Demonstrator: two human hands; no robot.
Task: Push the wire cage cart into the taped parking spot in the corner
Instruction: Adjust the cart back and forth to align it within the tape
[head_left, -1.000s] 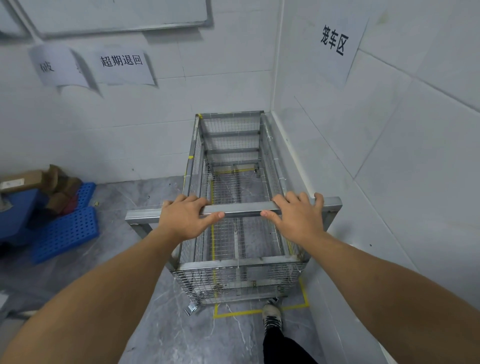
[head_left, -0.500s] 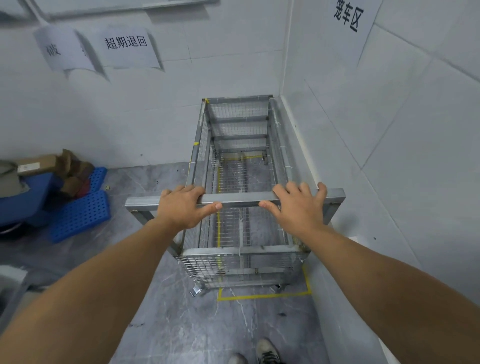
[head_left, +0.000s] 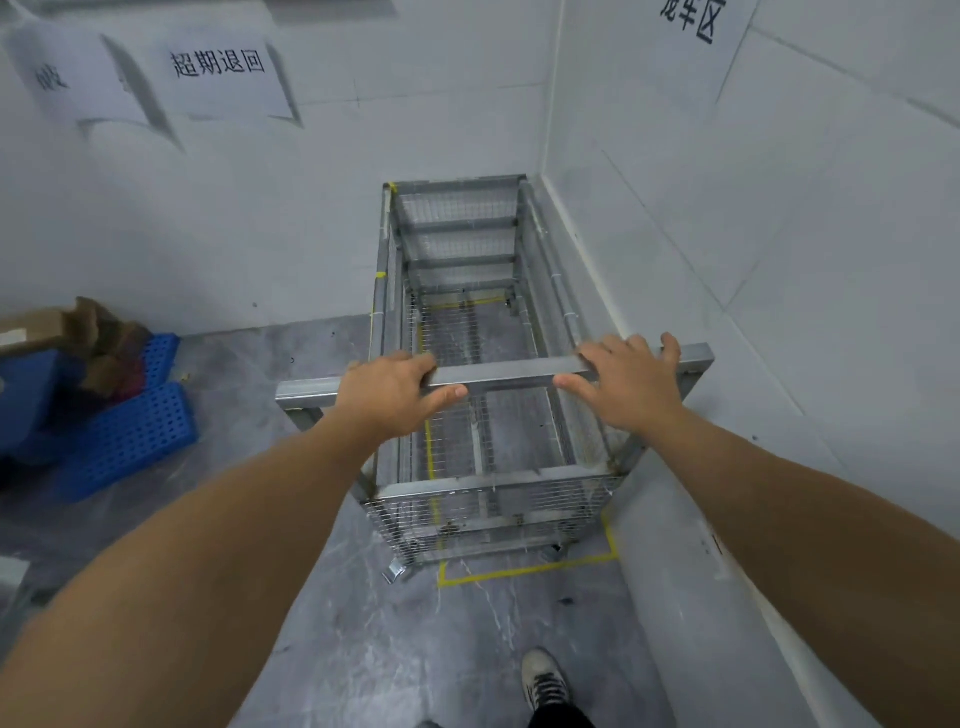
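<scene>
The wire cage cart (head_left: 467, 249) stands in the corner, its far end against the back wall and its right side along the right wall. Yellow floor tape (head_left: 524, 569) marks the parking spot; its near line shows just in front of the cart's near end, and more tape shows through the mesh bottom. My left hand (head_left: 389, 392) grips the cart's metal handle bar (head_left: 511, 373), fingers over the top and thumb under. My right hand (head_left: 626, 382) rests on the same bar, fingers spread over it and thumb against its near face.
Blue plastic pallets (head_left: 124, 436) and cardboard boxes (head_left: 47, 327) lie at the left by the back wall. Paper signs (head_left: 218, 65) hang on both walls. My shoe (head_left: 543, 678) is on the grey floor behind the cart.
The cart has rolled deeper into the corner, and the tape's near line now shows fully in front of it. My foot has dropped back. Both hands stay on the bar.
</scene>
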